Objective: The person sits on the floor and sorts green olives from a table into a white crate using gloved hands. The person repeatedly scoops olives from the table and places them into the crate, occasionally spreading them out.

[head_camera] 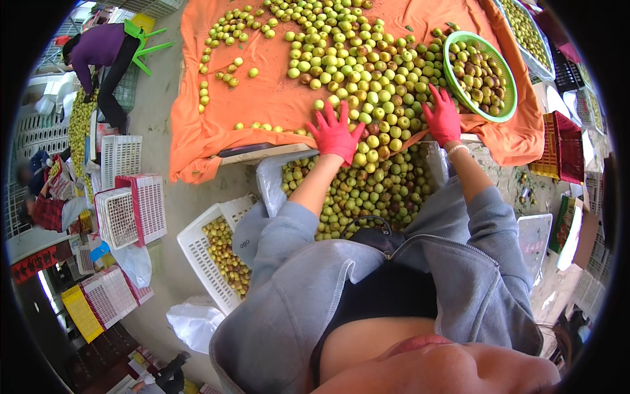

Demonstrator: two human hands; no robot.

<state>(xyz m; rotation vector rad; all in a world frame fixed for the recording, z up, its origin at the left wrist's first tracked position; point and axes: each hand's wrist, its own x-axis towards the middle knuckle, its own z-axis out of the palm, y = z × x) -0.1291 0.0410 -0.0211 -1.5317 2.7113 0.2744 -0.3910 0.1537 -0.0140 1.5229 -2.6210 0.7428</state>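
Observation:
Round green and brownish fruits, probably jujubes (379,83), lie spread over an orange cloth (268,74) on a table. My left hand (335,134), in a red glove, rests with fingers spread at the near left side of the fruit. My right hand (442,117), gloved in red too, is spread on the fruit's right side, close to a green plastic basket (510,74) of browner fruit. Neither hand grips a fruit. Between my forearms, fruit runs over the table's front edge into a plastic-lined container (269,178) below, also full of fruit; my arms and clothing partly hide it.
A white slotted crate (197,246) with browner fruit stands at my left leg. A clear plastic bag (194,317) lies behind it. Stacked crates (130,209) stand farther left, where a person (101,54) bends over more fruit. A red crate (566,147) is at the right.

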